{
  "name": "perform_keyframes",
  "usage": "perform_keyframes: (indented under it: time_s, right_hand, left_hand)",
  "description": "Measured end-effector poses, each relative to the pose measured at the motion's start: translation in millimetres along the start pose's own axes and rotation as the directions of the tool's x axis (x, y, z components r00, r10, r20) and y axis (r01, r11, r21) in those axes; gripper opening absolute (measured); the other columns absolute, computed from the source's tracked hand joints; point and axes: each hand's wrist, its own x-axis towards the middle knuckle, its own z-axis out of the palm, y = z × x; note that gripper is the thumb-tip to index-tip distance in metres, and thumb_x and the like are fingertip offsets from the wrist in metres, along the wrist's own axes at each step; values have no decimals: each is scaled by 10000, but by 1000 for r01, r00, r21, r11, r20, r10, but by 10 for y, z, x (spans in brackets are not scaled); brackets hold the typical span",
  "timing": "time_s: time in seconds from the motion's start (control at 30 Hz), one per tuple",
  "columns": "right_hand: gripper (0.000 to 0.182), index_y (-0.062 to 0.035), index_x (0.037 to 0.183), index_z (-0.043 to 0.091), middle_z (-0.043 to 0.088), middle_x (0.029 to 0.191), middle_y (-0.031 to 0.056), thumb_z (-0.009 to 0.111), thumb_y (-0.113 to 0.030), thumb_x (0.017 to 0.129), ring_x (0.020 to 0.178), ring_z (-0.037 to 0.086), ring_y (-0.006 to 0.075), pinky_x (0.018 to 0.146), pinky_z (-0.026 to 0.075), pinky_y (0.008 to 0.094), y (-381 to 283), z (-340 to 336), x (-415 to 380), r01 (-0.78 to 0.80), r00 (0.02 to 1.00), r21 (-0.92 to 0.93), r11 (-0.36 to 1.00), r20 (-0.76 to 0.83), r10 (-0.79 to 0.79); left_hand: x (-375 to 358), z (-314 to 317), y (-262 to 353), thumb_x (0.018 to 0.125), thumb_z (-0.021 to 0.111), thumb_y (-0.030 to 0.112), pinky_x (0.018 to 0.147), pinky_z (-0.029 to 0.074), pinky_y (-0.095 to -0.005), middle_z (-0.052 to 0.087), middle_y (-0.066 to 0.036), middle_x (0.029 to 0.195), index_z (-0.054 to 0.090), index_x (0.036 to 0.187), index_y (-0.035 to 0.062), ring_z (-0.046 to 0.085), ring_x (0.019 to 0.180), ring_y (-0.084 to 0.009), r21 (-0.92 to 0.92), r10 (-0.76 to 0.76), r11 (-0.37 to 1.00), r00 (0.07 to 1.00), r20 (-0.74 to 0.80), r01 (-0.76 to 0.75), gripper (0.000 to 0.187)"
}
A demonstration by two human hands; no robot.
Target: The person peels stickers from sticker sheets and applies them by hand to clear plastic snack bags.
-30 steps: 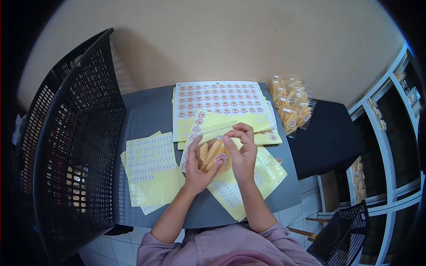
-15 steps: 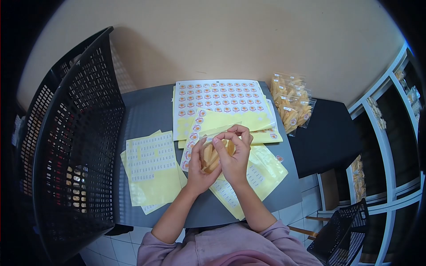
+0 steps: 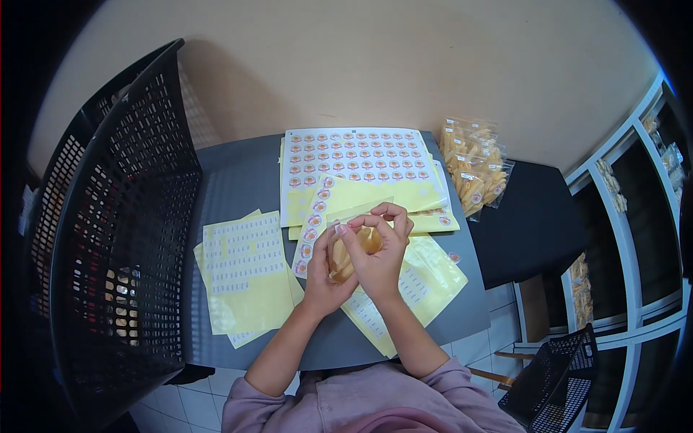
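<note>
Between my two hands is a clear plastic bag of yellow snack sticks, held above the middle of the table. My left hand wraps the bag's left side and bottom. My right hand grips its right side, with the thumb lying across the front near the top. Behind the bag lie sheets of round logo stickers, partly peeled to yellow backing. To the left are sheets of small printed labels; more label sheets lie under and right of my right wrist.
A large black plastic basket stands at the left of the grey table. Filled snack bags are piled at the back right, beside a black-covered surface. A smaller black basket and white-framed shelves are at the right.
My right thumb has shifted slightly left across the top front of the bag. Both hands still hold the bag in nearly the same place.
</note>
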Motion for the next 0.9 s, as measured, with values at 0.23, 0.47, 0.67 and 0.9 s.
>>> perform_keyframes:
  time_s: [0.23, 0.47, 0.67, 0.9]
  right_hand:
    - [159, -112, 744, 591, 406, 942, 59, 696, -169, 638, 947, 336, 230, 820, 231, 386, -10, -9, -1, 15, 1000, -21, 1000, -24, -15]
    - [268, -76, 856, 511, 423, 949, 75, 676, -125, 650, 916, 367, 241, 817, 279, 375, 64, 3, 13, 24, 995, 78, 997, -94, -16]
    - [289, -61, 859, 491, 414, 947, 79, 677, -95, 641, 924, 373, 219, 835, 292, 347, 40, -21, 25, 9, 996, 85, 996, -85, -2]
    - [388, -50, 919, 460, 398, 976, 81, 701, -108, 620, 972, 355, 207, 859, 277, 338, -7, -55, 18, 67, 997, -11, 998, -30, -67]
  left_hand:
    - [32, 0, 62, 684, 635, 4, 893, 393, -350, 454, -192, 1171, 233, 1261, 21, 478, 1079, -270, 7, 61, 998, 998, 33, -61, 703]
    - [-64, 24, -77, 680, 655, 16, 886, 400, -348, 467, -183, 1150, 242, 1257, 20, 489, 1063, -266, -55, 11, 998, 1000, 12, -10, 710]
    - [-42, 36, -50, 681, 651, 9, 875, 409, -345, 474, -181, 1145, 229, 1256, 22, 497, 1054, -266, -25, 10, 1000, 1000, 22, -9, 714]
    - [-6, 41, -22, 689, 635, -15, 889, 401, -345, 452, -193, 1178, 189, 1264, 40, 478, 1075, -248, -139, -45, 989, 997, 56, 52, 730]
